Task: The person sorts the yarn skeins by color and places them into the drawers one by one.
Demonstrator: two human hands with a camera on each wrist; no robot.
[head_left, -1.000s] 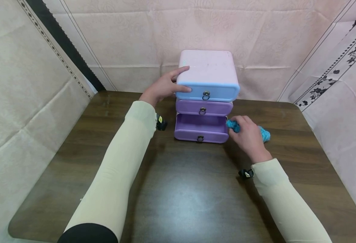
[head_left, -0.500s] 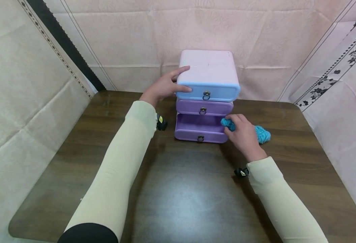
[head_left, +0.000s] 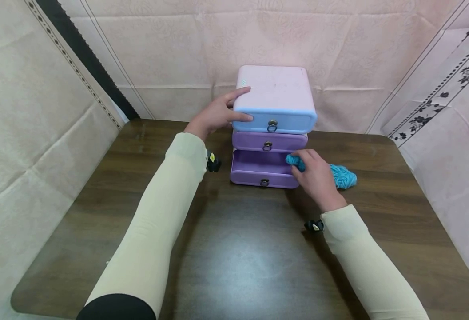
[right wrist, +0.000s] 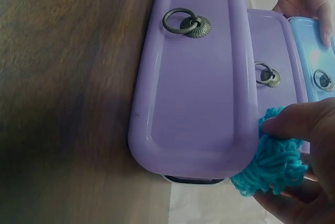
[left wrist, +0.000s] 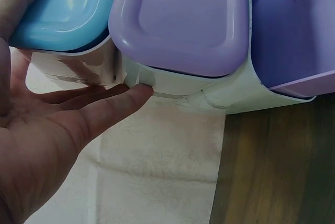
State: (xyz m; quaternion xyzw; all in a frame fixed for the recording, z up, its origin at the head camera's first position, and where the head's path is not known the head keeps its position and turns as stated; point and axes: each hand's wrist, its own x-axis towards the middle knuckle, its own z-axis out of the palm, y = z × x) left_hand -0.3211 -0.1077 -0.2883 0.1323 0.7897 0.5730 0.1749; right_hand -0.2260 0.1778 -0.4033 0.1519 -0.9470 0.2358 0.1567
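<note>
A small drawer unit [head_left: 274, 86] with a pale pink top, one blue drawer and two purple drawers stands on the table. Its bottom purple drawer [head_left: 264, 178] is pulled out. My left hand [head_left: 218, 113] rests against the unit's upper left side, fingers fairly straight, thumb on the blue front [left wrist: 68, 9]. My right hand [head_left: 318, 180] pinches a turquoise yarn bundle [right wrist: 275, 161] between thumb and fingers, at the right end of the pulled-out drawer. Another turquoise yarn bundle [head_left: 343, 177] lies on the table behind that hand; whether the two join is hidden.
Brown wooden table [head_left: 234, 266] under everything, with rounded corners. Pale patterned cloth [head_left: 170, 53] hangs behind and at both sides. Each drawer front bears a metal ring pull, such as the bottom one [right wrist: 180, 22].
My right hand has moved left with the yarn bundle, from beside the bottom drawer to over its right end. More of the other bundle shows. My left hand stays put.
</note>
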